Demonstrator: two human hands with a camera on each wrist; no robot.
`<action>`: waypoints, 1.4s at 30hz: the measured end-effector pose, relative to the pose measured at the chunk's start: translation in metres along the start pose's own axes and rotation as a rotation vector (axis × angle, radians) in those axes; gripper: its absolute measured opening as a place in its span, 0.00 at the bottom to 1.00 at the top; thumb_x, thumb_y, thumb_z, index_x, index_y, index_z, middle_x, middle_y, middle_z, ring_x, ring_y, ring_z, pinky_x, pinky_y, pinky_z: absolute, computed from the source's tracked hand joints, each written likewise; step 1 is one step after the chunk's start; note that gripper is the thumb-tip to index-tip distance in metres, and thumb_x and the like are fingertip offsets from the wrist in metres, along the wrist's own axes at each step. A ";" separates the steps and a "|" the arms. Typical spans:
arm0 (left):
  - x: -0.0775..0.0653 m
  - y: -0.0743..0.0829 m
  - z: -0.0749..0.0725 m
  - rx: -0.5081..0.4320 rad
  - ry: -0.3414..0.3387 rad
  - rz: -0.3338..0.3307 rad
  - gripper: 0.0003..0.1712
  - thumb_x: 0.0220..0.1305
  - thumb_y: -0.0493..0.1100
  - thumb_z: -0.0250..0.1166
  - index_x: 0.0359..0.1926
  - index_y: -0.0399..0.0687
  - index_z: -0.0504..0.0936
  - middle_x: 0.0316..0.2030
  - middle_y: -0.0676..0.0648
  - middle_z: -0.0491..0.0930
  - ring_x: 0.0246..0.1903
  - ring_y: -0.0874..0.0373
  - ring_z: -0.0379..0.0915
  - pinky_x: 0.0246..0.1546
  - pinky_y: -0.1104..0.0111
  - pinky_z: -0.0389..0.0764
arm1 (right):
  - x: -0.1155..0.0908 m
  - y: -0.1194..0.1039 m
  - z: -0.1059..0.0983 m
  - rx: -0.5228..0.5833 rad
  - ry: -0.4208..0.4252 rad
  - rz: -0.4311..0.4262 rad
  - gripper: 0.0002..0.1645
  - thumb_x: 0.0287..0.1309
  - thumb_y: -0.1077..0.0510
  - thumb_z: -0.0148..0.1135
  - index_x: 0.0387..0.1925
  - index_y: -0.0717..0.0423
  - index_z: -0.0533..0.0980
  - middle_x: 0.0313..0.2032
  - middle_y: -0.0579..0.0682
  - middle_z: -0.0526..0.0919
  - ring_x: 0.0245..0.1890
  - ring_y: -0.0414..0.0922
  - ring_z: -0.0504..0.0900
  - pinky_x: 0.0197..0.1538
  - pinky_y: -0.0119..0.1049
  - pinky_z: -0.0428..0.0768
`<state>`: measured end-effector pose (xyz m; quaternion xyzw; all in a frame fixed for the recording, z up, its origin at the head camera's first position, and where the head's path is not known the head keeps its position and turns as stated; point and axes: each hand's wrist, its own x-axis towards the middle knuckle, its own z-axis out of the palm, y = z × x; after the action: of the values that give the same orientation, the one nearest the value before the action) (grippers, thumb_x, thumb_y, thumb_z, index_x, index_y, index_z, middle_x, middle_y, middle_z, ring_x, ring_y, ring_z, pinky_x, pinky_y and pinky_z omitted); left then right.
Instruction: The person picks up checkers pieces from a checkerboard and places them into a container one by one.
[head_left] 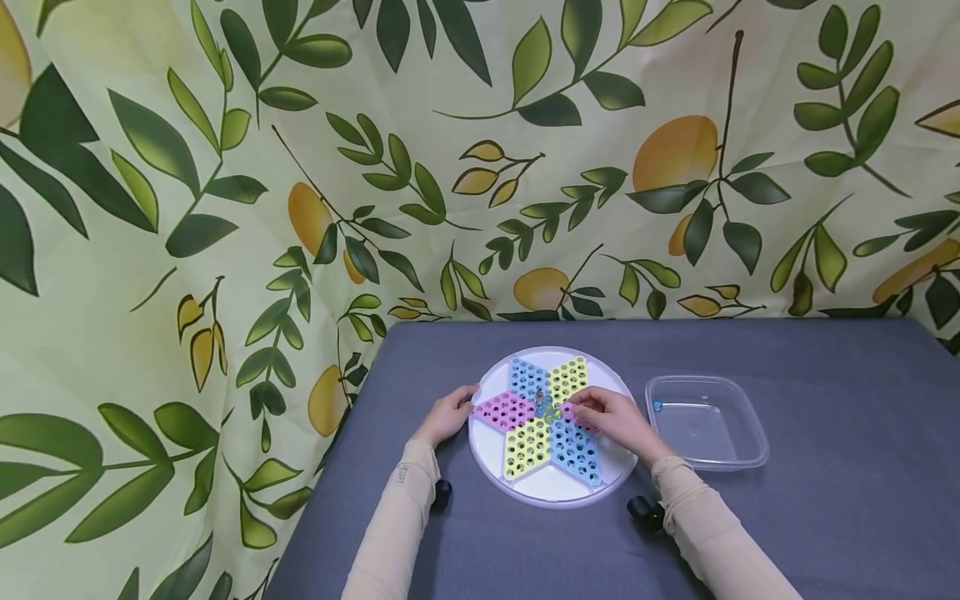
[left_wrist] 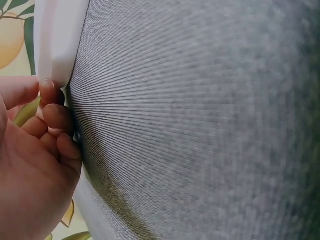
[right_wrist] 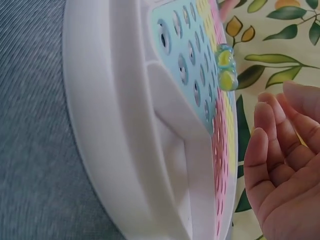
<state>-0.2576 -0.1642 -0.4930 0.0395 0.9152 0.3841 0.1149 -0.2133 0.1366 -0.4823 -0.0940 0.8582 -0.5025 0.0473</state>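
Leaf-and-fruit print cloth [head_left: 420, 75] fills bkgd, grey-blue bench [head_left: 847, 417] below. On it we've got a round white board [head_left: 555, 492]: 6-pt star w/ holes, pts in blue, yellow & pink pairs. Clear plastic tub [head_left: 708, 425] just R of board. R hand [head_left: 618, 421] is over board's R pink pt, fingers half bent, thumb nr fingertips; we see nothing in it. L hand [head_left: 447, 415] has fingers curled, thumb + index pinching board's L rim. Clump of translucent marbles [head_left: 546, 407] sits at star ctr, just by R fingertips; yellow-green & blue ones show in R wrist view. One blue marble [head_left: 657, 406] in tub, nr L wall.
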 end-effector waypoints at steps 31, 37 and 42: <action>0.001 0.001 0.000 0.082 0.044 -0.013 0.23 0.68 0.41 0.48 0.63 0.56 0.71 0.63 0.44 0.70 0.65 0.46 0.62 0.64 0.52 0.63 | 0.017 0.006 0.037 -0.106 0.048 0.021 0.17 0.52 0.59 0.64 0.45 0.61 0.80 0.30 0.49 0.80 0.30 0.39 0.73 0.37 0.32 0.72; -0.001 0.002 0.002 0.065 0.043 -0.019 0.23 0.68 0.42 0.48 0.63 0.56 0.71 0.64 0.45 0.69 0.65 0.46 0.62 0.64 0.53 0.62 | 0.014 0.007 0.039 -0.139 0.080 0.013 0.14 0.52 0.60 0.64 0.42 0.60 0.82 0.29 0.48 0.80 0.29 0.39 0.72 0.36 0.32 0.71; 0.000 0.002 0.004 0.061 0.046 -0.016 0.23 0.68 0.42 0.48 0.63 0.56 0.70 0.64 0.46 0.69 0.66 0.47 0.61 0.65 0.53 0.62 | 0.012 0.004 0.038 -0.149 0.099 0.026 0.12 0.52 0.60 0.63 0.40 0.61 0.80 0.28 0.48 0.80 0.28 0.39 0.73 0.35 0.32 0.72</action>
<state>-0.2562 -0.1596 -0.4941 0.0269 0.9293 0.3557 0.0955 -0.2186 0.1039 -0.5043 -0.0614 0.8955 -0.4408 0.0043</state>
